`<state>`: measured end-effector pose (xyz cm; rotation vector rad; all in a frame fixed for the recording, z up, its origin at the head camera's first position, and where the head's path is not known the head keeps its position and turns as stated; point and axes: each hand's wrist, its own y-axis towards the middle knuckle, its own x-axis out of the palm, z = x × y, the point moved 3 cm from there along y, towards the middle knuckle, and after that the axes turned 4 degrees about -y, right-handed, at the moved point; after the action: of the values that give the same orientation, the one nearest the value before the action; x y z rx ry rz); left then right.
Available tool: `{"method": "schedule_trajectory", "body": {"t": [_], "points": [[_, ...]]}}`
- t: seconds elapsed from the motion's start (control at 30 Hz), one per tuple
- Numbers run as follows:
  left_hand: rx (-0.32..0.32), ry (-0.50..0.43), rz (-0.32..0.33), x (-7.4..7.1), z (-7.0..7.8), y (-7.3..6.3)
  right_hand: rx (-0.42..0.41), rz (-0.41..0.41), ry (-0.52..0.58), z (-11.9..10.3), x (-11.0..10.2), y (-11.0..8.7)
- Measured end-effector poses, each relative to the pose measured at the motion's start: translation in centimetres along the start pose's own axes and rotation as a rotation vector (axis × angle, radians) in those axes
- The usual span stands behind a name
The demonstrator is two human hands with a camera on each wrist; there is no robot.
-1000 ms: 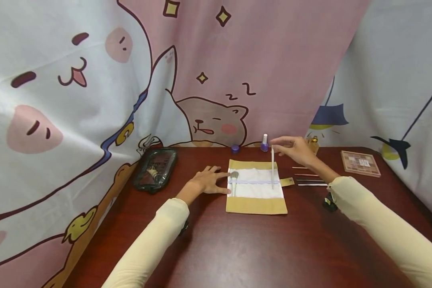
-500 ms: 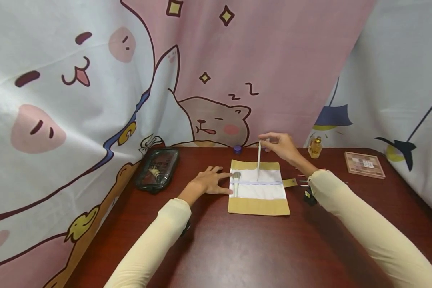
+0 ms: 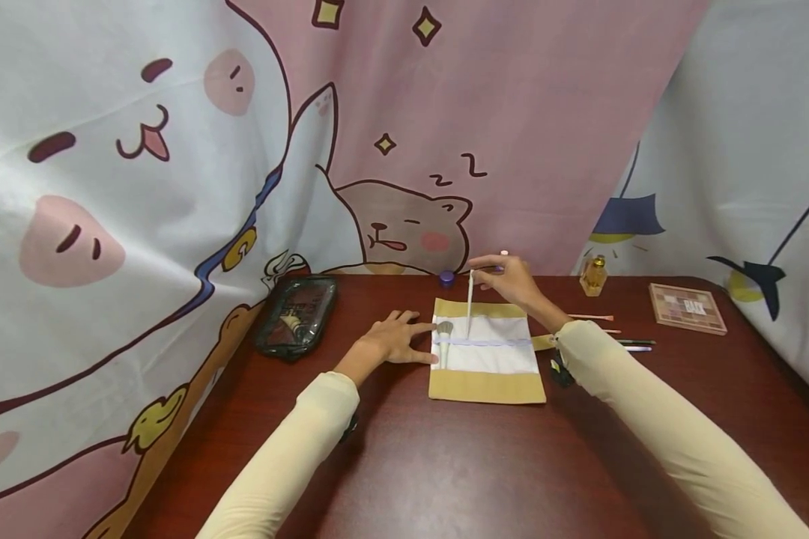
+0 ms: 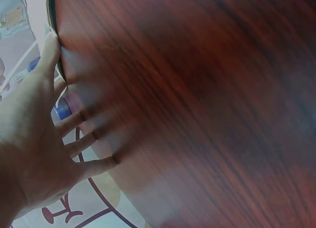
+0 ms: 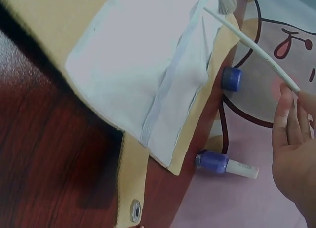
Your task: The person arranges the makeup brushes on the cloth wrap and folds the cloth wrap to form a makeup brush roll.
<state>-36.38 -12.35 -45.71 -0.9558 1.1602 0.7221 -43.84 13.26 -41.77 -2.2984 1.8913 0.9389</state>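
A tan brush roll (image 3: pixel 487 388) lies unfolded, its white lining crossed by a pale elastic band (image 5: pixel 163 90). One fluffy makeup brush (image 3: pixel 443 344) is tucked under the band at the left end. My left hand (image 3: pixel 394 338) rests with spread fingers at the roll's left edge; in the left wrist view, the thumb (image 4: pixel 49 53) touches that edge. Above the roll, my right hand (image 3: pixel 508 283) pinches a slim white makeup brush (image 3: pixel 470 303) by its upper end. The brush stands nearly upright, its lower tip at the band. Its bristle end is hidden in the fingers.
Several thin brushes (image 3: pixel 637 343) lie right of the roll, partly behind the right forearm. Farther back are a purple-lidded pot (image 3: pixel 446 278), a nail polish bottle (image 5: pixel 215 161) and a gold perfume bottle (image 3: pixel 594 277). A palette (image 3: pixel 688 308) sits far right, a black clear-topped pouch (image 3: pixel 297 317) left.
My right hand has carried the slim white brush leftward across the roll, from its right end toward the fluffy brush. My left hand has stayed at the left edge.
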Motion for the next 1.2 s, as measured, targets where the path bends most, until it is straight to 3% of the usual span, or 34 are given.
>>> {"method": "schedule_trajectory", "body": {"t": [0.17,0.43,0.67,0.83,1.2], "points": [[0.004,0.005,0.005,0.0,0.0,0.1,0.043,-0.004,-0.073,0.0,0.6,-0.2],[0.001,0.011,0.005,0.4,0.0,0.3,0.098,-0.079,-0.181,1.2,2.0,-1.0],[-0.002,0.015,-0.001,0.3,0.1,0.3,0.026,-0.158,-0.288,1.9,2.6,-2.2],[-0.001,0.014,-0.001,0.3,0.1,0.3,0.031,-0.218,-0.287,2.2,3.4,-3.1],[0.0,0.01,0.005,0.3,0.0,0.2,-0.056,-0.282,-0.302,2.3,4.6,-4.6]]}}
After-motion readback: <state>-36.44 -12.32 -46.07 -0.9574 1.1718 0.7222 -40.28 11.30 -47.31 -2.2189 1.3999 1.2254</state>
